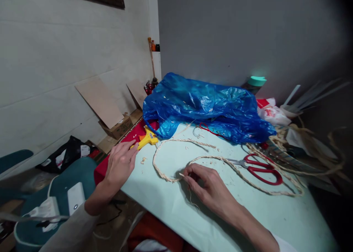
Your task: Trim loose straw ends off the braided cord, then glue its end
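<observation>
A braided straw rope (156,163) curves in a loop on the pale green table. My right hand (202,180) pinches the rope near the middle of the table, where a short pale end sticks out between thumb and fingers. At the table's left edge, my left hand (121,162) rests its fingers on the handle of a yellow glue gun (149,137); how firmly it grips is hard to see. Red-handled scissors (257,166) lie to the right, with the rope running around them. A thin loose strand hangs below my right hand.
A crumpled blue plastic bag (204,101) covers the back of the table (165,204). More straw and a red and white bag (271,112) are at the right. A teal chair (66,182) bears a white power bank (76,198) at the lower left.
</observation>
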Action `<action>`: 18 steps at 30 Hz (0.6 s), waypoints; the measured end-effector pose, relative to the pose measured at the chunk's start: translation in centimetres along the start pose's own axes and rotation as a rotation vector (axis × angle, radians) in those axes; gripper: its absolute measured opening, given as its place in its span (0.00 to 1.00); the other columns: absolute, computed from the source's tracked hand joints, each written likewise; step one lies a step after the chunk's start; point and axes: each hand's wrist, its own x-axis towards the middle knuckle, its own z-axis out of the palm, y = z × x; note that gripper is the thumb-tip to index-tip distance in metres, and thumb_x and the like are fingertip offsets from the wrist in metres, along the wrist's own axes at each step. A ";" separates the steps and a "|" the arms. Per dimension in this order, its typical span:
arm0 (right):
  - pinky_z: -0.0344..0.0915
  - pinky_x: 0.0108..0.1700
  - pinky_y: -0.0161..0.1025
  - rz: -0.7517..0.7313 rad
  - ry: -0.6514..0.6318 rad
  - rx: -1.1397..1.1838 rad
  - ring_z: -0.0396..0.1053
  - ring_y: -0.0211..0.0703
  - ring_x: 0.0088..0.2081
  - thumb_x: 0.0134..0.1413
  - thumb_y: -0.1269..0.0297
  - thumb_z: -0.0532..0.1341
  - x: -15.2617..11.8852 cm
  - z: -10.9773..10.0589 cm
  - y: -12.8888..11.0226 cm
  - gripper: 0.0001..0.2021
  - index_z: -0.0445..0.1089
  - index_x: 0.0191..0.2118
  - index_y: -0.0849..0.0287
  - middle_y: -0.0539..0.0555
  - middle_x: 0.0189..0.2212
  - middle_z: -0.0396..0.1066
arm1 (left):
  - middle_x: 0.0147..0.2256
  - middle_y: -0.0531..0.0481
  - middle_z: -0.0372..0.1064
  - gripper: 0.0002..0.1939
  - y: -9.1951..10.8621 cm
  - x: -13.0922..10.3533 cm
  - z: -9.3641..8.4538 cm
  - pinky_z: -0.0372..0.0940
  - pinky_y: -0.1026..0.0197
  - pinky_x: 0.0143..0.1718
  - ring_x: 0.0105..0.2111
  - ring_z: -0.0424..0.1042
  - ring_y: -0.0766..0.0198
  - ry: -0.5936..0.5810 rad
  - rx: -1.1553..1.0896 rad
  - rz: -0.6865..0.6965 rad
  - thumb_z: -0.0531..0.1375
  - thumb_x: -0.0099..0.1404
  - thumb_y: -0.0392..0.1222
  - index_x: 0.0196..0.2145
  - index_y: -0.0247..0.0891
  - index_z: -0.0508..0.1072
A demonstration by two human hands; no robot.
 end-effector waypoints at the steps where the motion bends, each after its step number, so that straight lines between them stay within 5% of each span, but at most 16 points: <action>1: 0.60 0.36 0.37 0.003 -0.002 -0.005 0.65 0.38 0.32 0.65 0.67 0.53 -0.1 0.0 0.1 0.07 0.66 0.35 0.57 0.50 0.30 0.69 | 0.50 0.37 0.76 0.16 0.1 0.0 0.0 0.67 0.44 0.49 0.49 0.73 0.47 0.000 0.000 0.000 0.53 0.71 0.40 0.48 0.37 0.78; 9: 0.60 0.36 0.35 0.006 -0.012 -0.015 0.65 0.37 0.32 0.65 0.68 0.54 -0.1 0.3 0.3 0.06 0.67 0.37 0.57 0.49 0.31 0.69 | 0.54 0.36 0.72 0.16 0.3 -0.7 -0.4 0.68 0.43 0.49 0.52 0.69 0.45 0.020 0.013 -0.013 0.55 0.70 0.40 0.52 0.38 0.76; 18: 0.61 0.36 0.35 0.001 -0.011 -0.013 0.66 0.38 0.32 0.65 0.67 0.53 -0.2 0.4 0.4 0.07 0.67 0.36 0.57 0.50 0.30 0.70 | 0.47 0.39 0.77 0.15 0.5 -0.9 -0.7 0.66 0.45 0.51 0.46 0.74 0.49 0.066 0.010 0.024 0.55 0.69 0.36 0.50 0.36 0.76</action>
